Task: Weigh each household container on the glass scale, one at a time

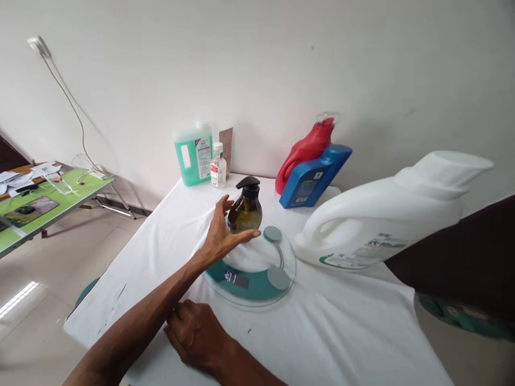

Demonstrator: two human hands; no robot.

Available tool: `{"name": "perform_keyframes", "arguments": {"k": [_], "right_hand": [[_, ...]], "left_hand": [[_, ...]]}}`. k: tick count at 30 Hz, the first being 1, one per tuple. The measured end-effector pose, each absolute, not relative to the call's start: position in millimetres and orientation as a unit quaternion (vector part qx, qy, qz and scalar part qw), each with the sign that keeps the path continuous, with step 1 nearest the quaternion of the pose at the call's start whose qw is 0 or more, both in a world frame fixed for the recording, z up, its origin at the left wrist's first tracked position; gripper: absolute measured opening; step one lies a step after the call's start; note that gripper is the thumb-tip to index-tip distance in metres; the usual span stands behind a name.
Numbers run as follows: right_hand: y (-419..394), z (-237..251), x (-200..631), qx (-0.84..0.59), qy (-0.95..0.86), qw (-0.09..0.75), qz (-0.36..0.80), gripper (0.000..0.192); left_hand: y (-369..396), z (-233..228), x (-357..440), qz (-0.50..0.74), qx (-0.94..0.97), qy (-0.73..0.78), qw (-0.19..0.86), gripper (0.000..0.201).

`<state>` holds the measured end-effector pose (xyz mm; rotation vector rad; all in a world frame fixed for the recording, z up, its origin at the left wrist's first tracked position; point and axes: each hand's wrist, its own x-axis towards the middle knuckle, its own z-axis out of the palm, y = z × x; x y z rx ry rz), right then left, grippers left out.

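Note:
A dark olive, see-through pump bottle (245,214) with a black pump head stands upright at the far side of a round glass scale (249,294). My left hand (221,230) reaches in front of the bottle, thumb and fingers spread wide around its near left side. It does not visibly grip the bottle; whether a fingertip touches it I cannot tell. The scale has green sections, grey round pads and a lit display with unreadable digits. Nearer to me, my right hand (197,329) rests closed on the white cloth below my left forearm, with nothing visible in it.
Right of the scale leans a large white detergent jug (374,220). Behind it stand a blue bottle (311,179) and a red jug (301,153). At the back left are a green jug (191,161), a small clear bottle (218,167) and a brown packet (227,147). A green table (80,190) stands left.

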<state>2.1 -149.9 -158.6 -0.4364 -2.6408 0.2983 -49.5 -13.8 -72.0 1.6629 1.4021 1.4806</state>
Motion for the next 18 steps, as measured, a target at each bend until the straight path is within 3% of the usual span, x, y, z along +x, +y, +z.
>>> {"name": "perform_keyframes", "arguments": {"k": [7,15,18], "right_hand": [[-148,-169,-1,-0.146,-0.961,0.225,0.072,0.018],[-154,-202,-22,-0.176,-0.946,0.268,0.049,0.027],[-155,-213,-37,-0.202,-0.940,0.273,0.029,0.028]], "left_hand": [[4,-64,-46,0.466,0.626,0.574,0.248,0.048],[22,-51,-50,0.466,0.597,0.595,0.268,0.044],[55,-32,-49,0.503,0.591,0.590,0.223,0.045]]}}
